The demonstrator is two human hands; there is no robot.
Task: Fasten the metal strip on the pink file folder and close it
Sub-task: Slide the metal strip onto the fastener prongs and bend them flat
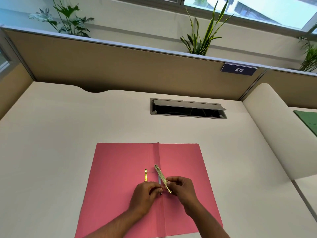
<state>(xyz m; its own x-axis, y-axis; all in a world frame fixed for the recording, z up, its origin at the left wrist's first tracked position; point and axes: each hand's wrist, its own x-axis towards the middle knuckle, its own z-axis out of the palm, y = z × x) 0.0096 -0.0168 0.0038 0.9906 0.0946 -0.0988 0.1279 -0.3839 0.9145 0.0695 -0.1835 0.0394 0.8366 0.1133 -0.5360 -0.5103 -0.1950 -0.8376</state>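
Observation:
The pink file folder (120,186) lies open and flat on the cream desk, spine running away from me. A gold metal strip (160,175) is lifted off the folder and tilted, its far end pointing up and left over the spine. My right hand (181,188) pinches the strip's near end. My left hand (145,194) rests on the folder beside the spine, fingertips pinched at the strip's lower part. A second gold fastener piece (146,175) lies on the left flap, with a thin prong sticking out to its right.
A grey cable hatch (187,109) stands open in the desk behind the folder. Beige partition panels wall the back, with a sign reading 473 (238,70). A green folder (308,121) lies on the neighbouring desk at right. Plants stand behind the partition.

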